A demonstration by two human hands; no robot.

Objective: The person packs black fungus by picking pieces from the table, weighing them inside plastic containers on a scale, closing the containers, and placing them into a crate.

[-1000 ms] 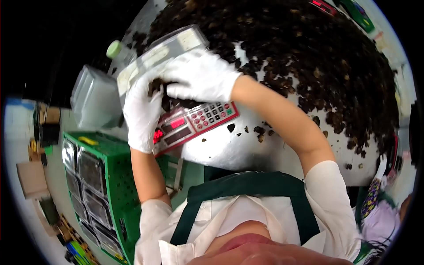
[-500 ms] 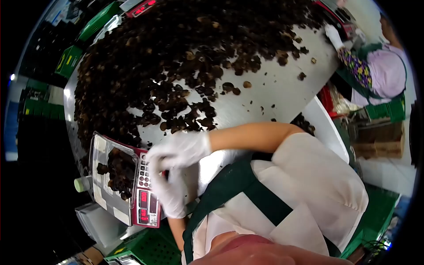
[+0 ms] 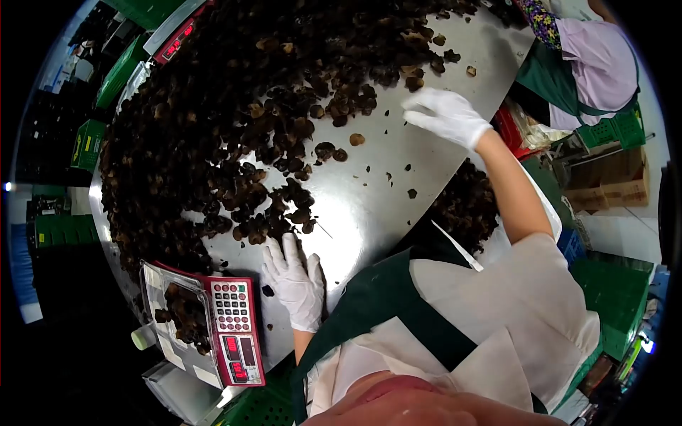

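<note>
My left hand [image 3: 293,282], in a white glove, lies beside a red digital scale [image 3: 232,323]. Its fingers are stretched and spread, with the tips at the near edge of a large heap of dark brown, curled, mushroom-like pieces [image 3: 284,60]. On the scale, a clear tray [image 3: 211,312] holds a small portion of these pieces [image 3: 186,316]. My right hand [image 3: 446,117], also gloved, reaches over the metal table [image 3: 355,234] near its right edge. The thumb and fingers are apart, and nothing shows between them.
Below the table's right edge, more dark pieces fill a container [image 3: 465,209]. A co-worker [image 3: 597,67] with a flowered sleeve stands at the upper right. Another red scale [image 3: 174,42] is at the upper left. Green crates [image 3: 64,231] line the left side.
My hands were close together beside the scale. The right one has swung out to the right over the table, and the left has opened and come down flat. The view has shifted slightly.
</note>
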